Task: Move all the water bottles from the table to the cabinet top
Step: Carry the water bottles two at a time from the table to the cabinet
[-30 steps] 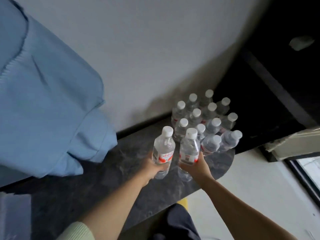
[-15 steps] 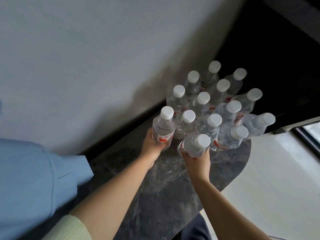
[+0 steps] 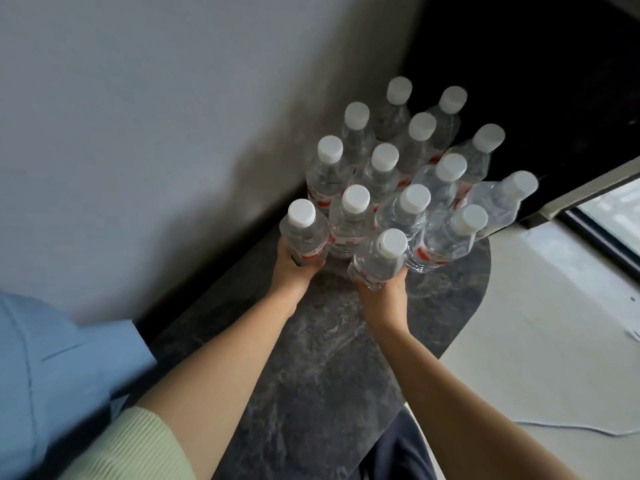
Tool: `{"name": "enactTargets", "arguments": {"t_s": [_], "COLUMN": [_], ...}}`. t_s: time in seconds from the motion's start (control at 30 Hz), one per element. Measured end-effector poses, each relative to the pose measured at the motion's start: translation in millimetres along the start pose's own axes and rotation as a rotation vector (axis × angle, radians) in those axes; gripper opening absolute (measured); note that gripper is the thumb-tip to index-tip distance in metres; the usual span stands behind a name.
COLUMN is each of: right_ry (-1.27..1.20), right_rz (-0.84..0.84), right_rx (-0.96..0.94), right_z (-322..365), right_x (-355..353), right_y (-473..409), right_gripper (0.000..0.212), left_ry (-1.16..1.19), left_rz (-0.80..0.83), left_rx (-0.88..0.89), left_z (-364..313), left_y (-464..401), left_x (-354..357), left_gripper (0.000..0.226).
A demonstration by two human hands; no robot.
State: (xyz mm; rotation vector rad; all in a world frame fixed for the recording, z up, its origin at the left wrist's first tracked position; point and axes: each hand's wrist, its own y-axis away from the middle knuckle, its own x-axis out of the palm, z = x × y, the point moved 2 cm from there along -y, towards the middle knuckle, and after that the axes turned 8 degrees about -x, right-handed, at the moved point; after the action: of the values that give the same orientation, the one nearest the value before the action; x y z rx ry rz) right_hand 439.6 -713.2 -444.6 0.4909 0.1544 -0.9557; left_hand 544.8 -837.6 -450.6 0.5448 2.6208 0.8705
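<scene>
Several clear water bottles with white caps and red labels stand packed together at the far end of a dark marbled cabinet top. My left hand grips the lower body of one bottle at the cluster's near left edge. My right hand grips another bottle at the near front, tilted toward me. Both held bottles touch or nearly touch their neighbours. Whether their bases rest on the surface is hidden by my hands.
A grey wall runs along the left of the top. A blue cloth hangs at the lower left. Pale floor lies to the right, with a dark unit behind the bottles and a window frame at far right.
Both hands have carried their bottles forward up against the standing cluster and lowered them. The view has swung right and down, so the blue cloth has slid to the lower left.
</scene>
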Motion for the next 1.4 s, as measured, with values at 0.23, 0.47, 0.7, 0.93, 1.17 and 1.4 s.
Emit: {"name": "enactTargets", "arguments": {"t_s": [0.23, 0.47, 0.7, 0.93, 1.17, 1.4], "right_ry": [0.231, 0.486, 0.786, 0.979, 1.103, 1.323], "right_rz": [0.172, 0.411, 0.371, 0.483, 0.657, 0.947], "right_rx": [-0.003, -0.087, -0.363, -0.560, -0.868, -1.148], "right_z": [27, 103, 206, 293, 355, 345], "right_x": [-41, -120, -180, -171, -127, -126], "right_y": [22, 46, 64, 74, 53, 54], "right_gripper": [0.083, 0.072, 0.050, 0.033, 0.033, 0.040], "left_ry": [-0.108, -0.366, -0.759, -0.938, -0.922, -0.693], "left_rz": [0.036, -0.186, -0.053, -0.108, -0.325, -0.450], "left_rx": [0.002, 0.091, 0.257, 0.346, 0.247, 0.050], "left_z": [-21, -97, -175, -225, -255, -215], "left_y": [57, 140, 214, 253, 267, 315], "left_x": [-8, -34, -44, -61, -87, -41], "left_gripper": [0.094, 0.091, 0.060, 0.077, 0.069, 0.071]}}
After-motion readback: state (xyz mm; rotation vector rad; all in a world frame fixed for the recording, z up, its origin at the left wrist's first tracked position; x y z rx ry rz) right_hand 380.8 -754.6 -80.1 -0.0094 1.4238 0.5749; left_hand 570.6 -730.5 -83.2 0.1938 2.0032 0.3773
